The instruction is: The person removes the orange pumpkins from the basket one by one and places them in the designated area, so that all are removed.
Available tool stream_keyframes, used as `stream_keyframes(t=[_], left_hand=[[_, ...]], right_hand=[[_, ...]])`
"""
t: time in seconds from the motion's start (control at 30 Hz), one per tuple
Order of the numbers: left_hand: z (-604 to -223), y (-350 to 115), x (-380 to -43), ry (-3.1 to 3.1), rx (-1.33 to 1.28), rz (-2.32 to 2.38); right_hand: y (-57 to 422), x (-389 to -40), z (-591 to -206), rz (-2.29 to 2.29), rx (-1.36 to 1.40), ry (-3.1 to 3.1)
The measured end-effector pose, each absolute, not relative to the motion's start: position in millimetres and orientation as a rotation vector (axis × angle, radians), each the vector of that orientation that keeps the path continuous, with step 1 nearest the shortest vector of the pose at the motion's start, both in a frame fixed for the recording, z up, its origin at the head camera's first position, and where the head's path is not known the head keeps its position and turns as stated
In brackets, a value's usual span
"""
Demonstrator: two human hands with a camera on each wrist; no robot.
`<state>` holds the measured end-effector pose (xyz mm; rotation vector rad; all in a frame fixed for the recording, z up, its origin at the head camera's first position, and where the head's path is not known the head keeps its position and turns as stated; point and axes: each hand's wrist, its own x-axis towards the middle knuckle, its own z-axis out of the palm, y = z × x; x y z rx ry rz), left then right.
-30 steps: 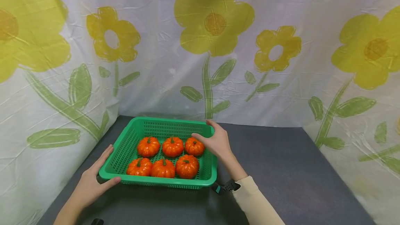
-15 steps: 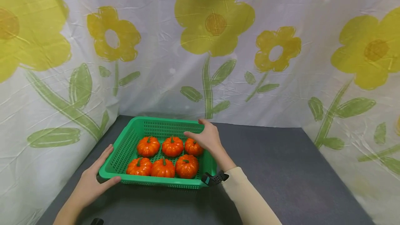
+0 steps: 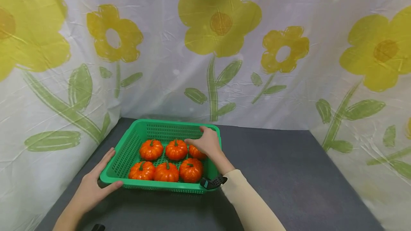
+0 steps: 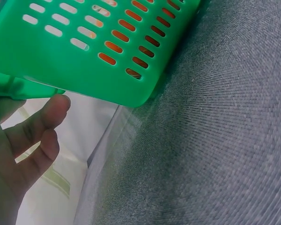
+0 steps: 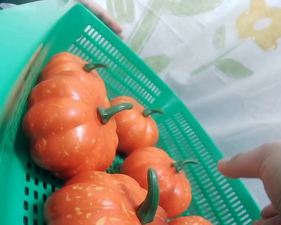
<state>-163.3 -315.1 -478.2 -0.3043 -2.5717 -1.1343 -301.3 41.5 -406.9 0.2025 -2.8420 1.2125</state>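
A green perforated plastic basket [image 3: 154, 185] holds several small orange pumpkins with green stems, in two rows. My left hand [image 3: 93, 186] is at its left front corner, thumb by the front rim and fingers along the left side. In the left wrist view, loosely bent fingers [image 4: 42, 119] touch under the rim. My right hand [image 3: 207, 142] hovers over the basket's right end, thumb and fingers spread with nothing between them. Beneath it lies the back right pumpkin [image 3: 196, 153], partly covered by the hand. The right wrist view shows pumpkins [image 5: 68, 126] close up beside that hand.
The basket stands on a dark grey tabletop [image 3: 273, 174]. A white curtain [image 3: 160, 81] with yellow flowers hangs behind and at both sides. A black band [image 3: 213, 182] is on the right wrist, and a small black object [image 3: 98, 227] shows at the bottom edge.
My right hand has moved left and inward, from the right rim to over the back right pumpkin, covering more of it. The left hand and basket stay in place.
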Motion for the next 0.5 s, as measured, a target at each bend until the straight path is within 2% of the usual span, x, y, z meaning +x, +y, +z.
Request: stream_keyframes(t=[0.5], left_hand=[[-479.6,-315.8,-163.9,-2.575,-0.287,-1.142]], right_hand=[[35.6,-309.1,-402.3,0.844,0.131,-3.114]])
